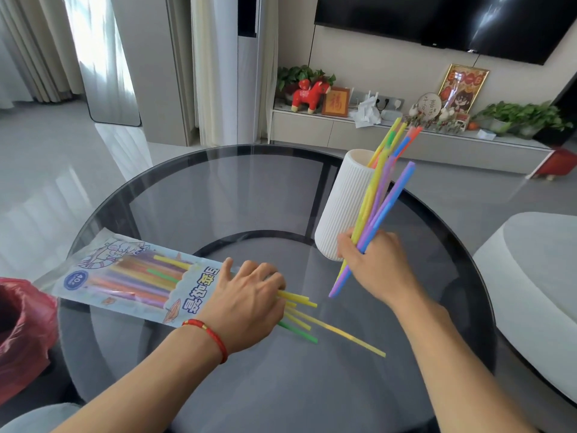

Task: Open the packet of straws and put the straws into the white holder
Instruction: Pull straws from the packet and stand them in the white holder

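The straw packet (125, 276) lies flat on the round glass table (249, 189), its open end under my left hand (249, 298). My left hand presses down there with curled fingers, and yellow and green straws (306, 320) stick out from beneath it onto the glass. My right hand (371, 264) grips a bunch of coloured straws (379, 207), tilted up to the right, just in front of the ribbed white holder (343, 204). Several straws (395, 137) stand in the holder, leaning right.
A red plastic bag (22, 332) sits at the table's left edge. A pale round seat (530, 276) stands to the right of the table. A low TV cabinet (406, 142) with ornaments and plants runs along the far wall.
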Demonstrator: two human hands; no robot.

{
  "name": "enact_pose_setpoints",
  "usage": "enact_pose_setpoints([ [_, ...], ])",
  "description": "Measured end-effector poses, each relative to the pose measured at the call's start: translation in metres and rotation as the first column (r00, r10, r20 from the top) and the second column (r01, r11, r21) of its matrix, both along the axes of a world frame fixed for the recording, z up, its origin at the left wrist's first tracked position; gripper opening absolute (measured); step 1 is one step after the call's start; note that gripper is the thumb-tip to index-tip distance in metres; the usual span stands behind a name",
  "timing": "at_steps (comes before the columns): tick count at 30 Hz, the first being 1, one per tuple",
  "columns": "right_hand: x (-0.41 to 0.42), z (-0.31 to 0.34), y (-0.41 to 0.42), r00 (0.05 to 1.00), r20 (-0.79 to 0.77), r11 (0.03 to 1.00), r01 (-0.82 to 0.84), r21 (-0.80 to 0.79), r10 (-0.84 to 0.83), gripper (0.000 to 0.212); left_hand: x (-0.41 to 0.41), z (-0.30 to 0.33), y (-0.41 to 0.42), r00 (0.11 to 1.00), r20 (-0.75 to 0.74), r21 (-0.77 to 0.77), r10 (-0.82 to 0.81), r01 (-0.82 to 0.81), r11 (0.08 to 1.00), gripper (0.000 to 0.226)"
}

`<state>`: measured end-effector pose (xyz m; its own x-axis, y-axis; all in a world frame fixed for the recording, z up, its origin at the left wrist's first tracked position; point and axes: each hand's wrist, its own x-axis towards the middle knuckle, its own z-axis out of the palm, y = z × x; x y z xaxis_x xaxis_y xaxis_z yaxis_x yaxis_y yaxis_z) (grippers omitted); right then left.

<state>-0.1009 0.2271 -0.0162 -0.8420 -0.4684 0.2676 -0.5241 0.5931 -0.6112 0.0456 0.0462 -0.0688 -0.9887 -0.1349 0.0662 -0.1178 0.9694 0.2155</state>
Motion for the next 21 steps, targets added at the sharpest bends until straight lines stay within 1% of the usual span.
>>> enact_pose_setpoints([
  [1, -0.002, -0.004, 0.001, 1.0, 0.001, 1.0, -0.011, 0.003, 0.011, 0.049, 0.0, -0.001, 0.0, 1.0, -0.002, 0.008, 0.005, -0.005, 1.0, 0.026],
  [2, -0.004, -0.005, 0.003, 1.0, 0.0, 0.999, -0.014, -0.031, 0.014, 0.046, -0.001, -0.002, 0.001, 1.0, -0.007, 0.02, 0.011, -0.011, 1.0, 0.025],
  [4, -0.007, -0.003, 0.008, 0.999, 0.049, 0.982, -0.003, -0.187, 0.012, 0.035, -0.003, -0.005, 0.003, 0.999, -0.043, 0.049, 0.028, -0.026, 0.998, 0.024],
  [6, -0.007, -0.001, 0.013, 0.989, 0.15, 0.938, 0.036, -0.346, 0.018, 0.031, -0.006, -0.005, 0.005, 0.996, -0.073, 0.085, 0.045, -0.039, 0.996, 0.024],
  [8, -0.006, 0.0, 0.019, 0.967, 0.254, 0.865, 0.106, -0.49, 0.025, 0.035, -0.009, -0.004, 0.007, 0.993, -0.108, 0.125, 0.053, -0.04, 0.991, 0.023],
  [10, -0.005, 0.005, 0.022, 0.937, 0.345, 0.758, 0.182, -0.627, 0.06, 0.036, -0.01, -0.003, 0.007, 0.99, -0.133, 0.143, 0.054, -0.035, 0.989, 0.024],
  [12, -0.004, 0.014, 0.021, 0.92, 0.384, 0.644, 0.242, -0.725, 0.086, 0.034, -0.009, -0.002, 0.006, 0.987, -0.151, 0.173, 0.061, -0.034, 0.984, 0.025],
  [14, -0.005, 0.026, 0.019, 0.919, 0.387, 0.542, 0.292, -0.788, 0.068, 0.033, -0.007, 0.0, 0.005, 0.984, -0.162, 0.194, 0.069, -0.037, 0.98, 0.026],
  [15, -0.007, 0.033, 0.018, 0.927, 0.37, 0.506, 0.293, -0.811, 0.056, 0.034, -0.006, 0.001, 0.005, 0.984, -0.16, 0.199, 0.076, -0.044, 0.979, 0.027],
  [19, -0.02, 0.076, 0.013, 0.965, 0.259, 0.407, 0.254, -0.877, -0.044, 0.035, -0.006, 0.006, 0.003, 0.984, -0.157, 0.218, 0.084, -0.049, 0.975, 0.029],
  [21, -0.029, 0.096, 0.008, 0.971, 0.217, 0.39, 0.239, -0.889, -0.1, 0.034, -0.006, 0.008, 0.003, 0.983, -0.161, 0.225, 0.087, -0.049, 0.973, 0.029],
])
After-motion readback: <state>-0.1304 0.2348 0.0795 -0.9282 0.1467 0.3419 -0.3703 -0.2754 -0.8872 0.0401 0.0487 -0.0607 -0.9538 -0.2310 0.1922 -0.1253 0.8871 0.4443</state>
